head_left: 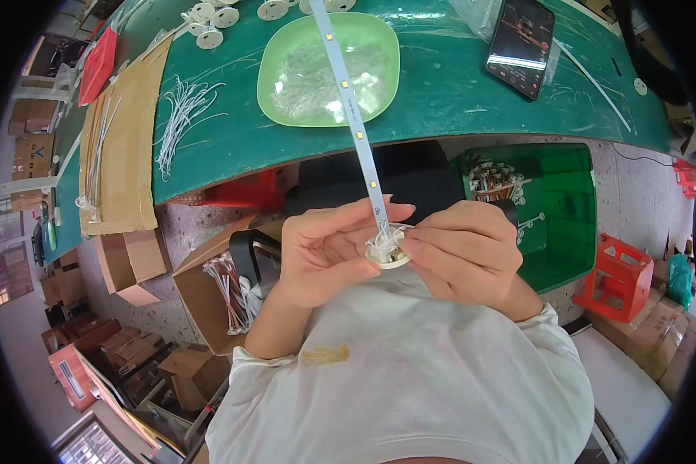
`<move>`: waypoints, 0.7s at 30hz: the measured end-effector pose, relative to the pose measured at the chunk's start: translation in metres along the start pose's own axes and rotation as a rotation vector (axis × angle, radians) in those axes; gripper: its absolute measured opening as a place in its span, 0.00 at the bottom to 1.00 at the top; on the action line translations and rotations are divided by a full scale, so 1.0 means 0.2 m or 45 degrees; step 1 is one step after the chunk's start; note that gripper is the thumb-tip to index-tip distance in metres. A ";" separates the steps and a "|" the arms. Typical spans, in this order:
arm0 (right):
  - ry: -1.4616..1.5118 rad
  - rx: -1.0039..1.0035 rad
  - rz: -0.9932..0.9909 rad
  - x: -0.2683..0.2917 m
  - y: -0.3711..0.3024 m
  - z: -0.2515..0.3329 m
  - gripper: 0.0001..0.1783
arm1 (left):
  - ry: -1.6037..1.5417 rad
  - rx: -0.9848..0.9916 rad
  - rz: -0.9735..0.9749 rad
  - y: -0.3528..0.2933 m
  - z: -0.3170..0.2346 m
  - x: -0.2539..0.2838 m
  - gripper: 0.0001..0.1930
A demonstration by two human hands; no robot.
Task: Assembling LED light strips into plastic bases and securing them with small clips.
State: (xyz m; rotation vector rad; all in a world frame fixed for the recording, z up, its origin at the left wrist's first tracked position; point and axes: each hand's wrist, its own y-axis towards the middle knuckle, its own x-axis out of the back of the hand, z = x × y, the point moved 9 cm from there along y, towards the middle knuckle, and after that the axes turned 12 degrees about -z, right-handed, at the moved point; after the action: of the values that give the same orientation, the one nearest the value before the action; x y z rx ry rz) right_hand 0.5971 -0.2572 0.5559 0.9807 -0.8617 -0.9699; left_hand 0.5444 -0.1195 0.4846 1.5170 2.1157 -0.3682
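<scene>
1 LED strip (352, 109) is held at a scratched green table (228, 147) near boxes (195, 369).

- A rounded pale-green plastic tray (298, 32) is being borne by the flat green tabletop (441, 100).
- Left of it, thin white wires (175, 124) are being borne; right, a rectangular black phone (521, 46).
- A round white disc (385, 261) is being held between the left hand (315, 251) and right hand (472, 249).

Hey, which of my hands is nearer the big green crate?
Right. Your right hand overlaps the left edge of the green crate in this view; your left hand sits farther left, clear of it.
</scene>
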 end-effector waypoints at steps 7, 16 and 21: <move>0.742 -0.897 0.213 -0.02 -0.05 -0.22 0.10 | -0.014 -0.020 0.255 0.02 -0.04 -0.05 0.30; 0.661 -1.427 0.521 -0.11 -0.16 -0.26 0.09 | 0.372 -0.024 0.306 0.00 -0.05 -0.10 0.25; 0.668 -1.280 0.706 -0.14 -0.15 -0.24 0.07 | 0.574 -0.039 0.345 -0.04 -0.05 -0.09 0.29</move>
State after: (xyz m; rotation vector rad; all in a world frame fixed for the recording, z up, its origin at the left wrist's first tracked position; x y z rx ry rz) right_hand 0.6235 -0.2255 0.5084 0.0749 -0.1053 -0.4953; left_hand 0.5380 -0.1311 0.5020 1.9818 2.1761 0.1168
